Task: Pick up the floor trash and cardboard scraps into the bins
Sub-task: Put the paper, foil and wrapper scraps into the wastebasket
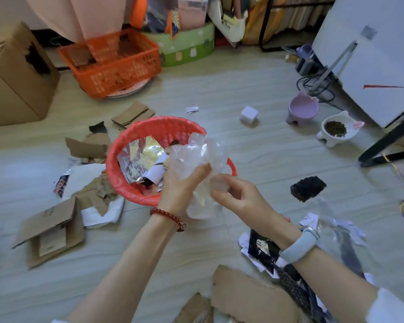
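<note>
The fingers [184, 176] of the left hand [177, 185] are curled around a crinkly clear plastic wrapper [196, 157], and the fingers of the right hand [238, 197] pinch its lower end, so both hands are holding it. The wrapper hangs in the air, half over the near rim of the round red bin lined with a red bag [126, 145] and half outside it.

That is the worry. The plastic looks light and springy, so if the hands let go here, I think it could puff open, slide off the rim and land back on the floor. Pushing it further in might help.

Inside the bin lie shiny silver foil [138, 157] and paper bits, already piled up, so new trash may bounce out.

Around the bin are torn brown cardboard scraps [51, 229], a flat black scrap [307, 188] and more paper by the right arm. The orange plastic basket [112, 64] stands further back.
</note>
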Demonstrator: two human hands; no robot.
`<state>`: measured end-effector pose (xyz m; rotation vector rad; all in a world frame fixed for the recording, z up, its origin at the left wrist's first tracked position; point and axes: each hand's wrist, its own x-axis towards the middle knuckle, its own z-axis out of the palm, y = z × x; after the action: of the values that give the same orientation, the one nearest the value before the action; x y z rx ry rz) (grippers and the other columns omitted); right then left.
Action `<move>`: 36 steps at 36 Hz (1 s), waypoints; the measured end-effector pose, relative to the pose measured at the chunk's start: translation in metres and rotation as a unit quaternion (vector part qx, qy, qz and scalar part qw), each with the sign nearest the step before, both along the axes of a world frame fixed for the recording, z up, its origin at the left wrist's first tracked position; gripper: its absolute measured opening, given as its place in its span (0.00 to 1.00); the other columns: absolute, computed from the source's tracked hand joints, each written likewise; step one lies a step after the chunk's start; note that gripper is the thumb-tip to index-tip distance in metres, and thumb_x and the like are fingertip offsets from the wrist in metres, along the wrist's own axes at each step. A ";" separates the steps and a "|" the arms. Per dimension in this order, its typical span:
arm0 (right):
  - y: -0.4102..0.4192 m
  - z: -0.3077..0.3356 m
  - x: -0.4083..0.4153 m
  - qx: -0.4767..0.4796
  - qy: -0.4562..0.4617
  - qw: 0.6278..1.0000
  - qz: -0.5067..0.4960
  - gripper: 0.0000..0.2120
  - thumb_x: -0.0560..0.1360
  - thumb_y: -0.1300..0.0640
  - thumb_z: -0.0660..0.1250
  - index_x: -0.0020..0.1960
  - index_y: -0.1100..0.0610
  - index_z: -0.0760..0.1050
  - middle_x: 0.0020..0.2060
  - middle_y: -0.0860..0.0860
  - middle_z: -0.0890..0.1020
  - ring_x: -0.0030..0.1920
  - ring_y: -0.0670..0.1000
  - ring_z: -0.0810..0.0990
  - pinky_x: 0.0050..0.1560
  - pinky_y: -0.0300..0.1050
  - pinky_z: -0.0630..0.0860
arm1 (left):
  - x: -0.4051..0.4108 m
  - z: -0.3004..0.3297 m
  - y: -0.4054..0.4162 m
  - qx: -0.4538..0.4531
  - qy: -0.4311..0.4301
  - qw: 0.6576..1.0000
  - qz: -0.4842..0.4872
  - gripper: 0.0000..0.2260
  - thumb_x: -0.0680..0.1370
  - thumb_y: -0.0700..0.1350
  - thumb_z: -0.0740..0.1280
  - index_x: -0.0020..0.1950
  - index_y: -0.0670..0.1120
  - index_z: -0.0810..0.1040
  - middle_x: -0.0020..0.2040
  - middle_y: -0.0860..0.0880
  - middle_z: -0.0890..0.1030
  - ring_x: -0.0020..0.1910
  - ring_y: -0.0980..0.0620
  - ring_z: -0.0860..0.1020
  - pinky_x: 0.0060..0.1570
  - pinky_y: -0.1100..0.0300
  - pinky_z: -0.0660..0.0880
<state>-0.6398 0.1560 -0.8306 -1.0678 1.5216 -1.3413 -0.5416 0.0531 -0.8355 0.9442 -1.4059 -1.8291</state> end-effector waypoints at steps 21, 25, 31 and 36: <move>-0.061 -0.087 -0.034 0.037 0.453 0.891 0.010 0.27 0.68 0.57 0.57 0.67 0.51 0.70 0.69 0.56 0.68 0.72 0.59 0.61 0.72 0.53 0.60 | 0.021 -0.050 -0.104 -0.343 -0.431 0.829 0.103 0.19 0.76 0.41 0.64 0.66 0.44 0.66 0.70 0.45 0.66 0.67 0.41 0.63 0.62 0.47 0.61; -0.076 -0.101 -0.015 0.032 0.546 0.835 0.069 0.21 0.65 0.61 0.70 0.57 0.54 0.75 0.65 0.58 0.72 0.69 0.75 0.58 0.58 0.69 0.70 | 0.026 -0.074 -0.103 -0.334 -0.559 0.751 -0.109 0.35 0.71 0.65 0.63 0.73 0.63 0.48 0.77 0.54 0.48 0.75 0.44 0.44 0.68 0.34 0.46; -0.060 -0.102 -0.023 -0.057 0.561 0.826 0.024 0.06 0.68 0.60 0.71 0.43 0.58 0.75 0.49 0.56 0.80 0.64 0.76 0.67 0.36 0.59 0.81 | 0.018 -0.071 -0.099 -0.291 -0.577 0.707 -0.288 0.41 0.68 0.72 0.57 0.73 0.63 0.37 0.77 0.52 0.39 0.75 0.44 0.36 0.70 0.34 0.44; -0.008 -0.100 -0.030 -0.101 0.594 0.794 0.080 0.03 0.72 0.53 0.62 0.44 0.53 0.70 0.52 0.54 0.81 0.66 0.71 0.67 0.36 0.47 0.80 | 0.017 -0.083 -0.071 -0.317 -0.647 0.596 -0.355 0.40 0.67 0.77 0.43 0.75 0.59 0.43 0.76 0.50 0.37 0.74 0.43 0.34 0.66 0.32 0.34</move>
<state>-0.6698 0.1478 -0.9306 -2.3856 2.0435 -0.6407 -0.5251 -0.0176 -0.9190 1.4503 -3.3994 -0.4896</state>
